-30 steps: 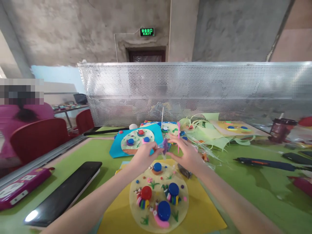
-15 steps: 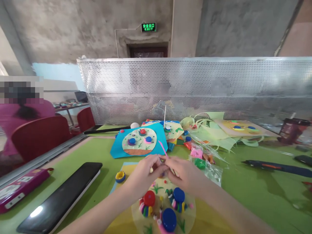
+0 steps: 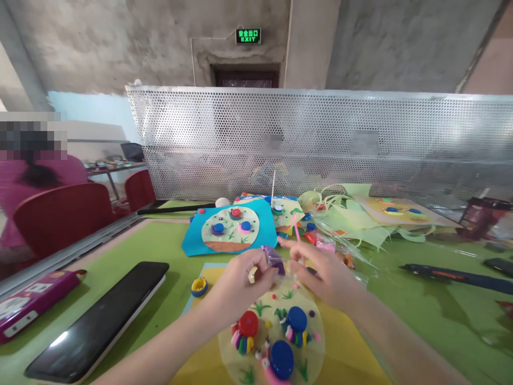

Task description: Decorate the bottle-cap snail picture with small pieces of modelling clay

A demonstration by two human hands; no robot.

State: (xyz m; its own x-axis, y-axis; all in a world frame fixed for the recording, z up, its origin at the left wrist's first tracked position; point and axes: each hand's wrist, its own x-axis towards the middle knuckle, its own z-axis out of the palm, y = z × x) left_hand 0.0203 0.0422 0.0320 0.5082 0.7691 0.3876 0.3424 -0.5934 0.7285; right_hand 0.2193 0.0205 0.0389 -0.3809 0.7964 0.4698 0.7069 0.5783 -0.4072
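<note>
My left hand [image 3: 242, 278] pinches a small plastic bag with purple modelling clay [image 3: 274, 261] in it. To its right, my right hand [image 3: 326, 275] has a thin pink clay tool [image 3: 296, 225] between its fingers, tip pointing up and away; its index finger is stretched out. Under both hands lies a round cream card [image 3: 276, 334] on yellow paper [image 3: 340, 353]. On the card, a red bottle cap [image 3: 248, 323] and two blue caps, one at the front [image 3: 282, 359], have coloured clay bodies around them, among green clay grass and small dots.
A blue sheet with a similar round picture [image 3: 230, 227] lies behind. Left are a black phone [image 3: 100, 321], a purple box [image 3: 38, 305] and a blue-and-yellow clay bowl [image 3: 199, 287]. Paper scraps [image 3: 344, 214], clay packets and a dark pen [image 3: 452, 275] lie right. A person in pink sits far left.
My hands have moved apart, the right one shifting right with the pink tool. The bag of purple clay now shows at my left fingertips.
</note>
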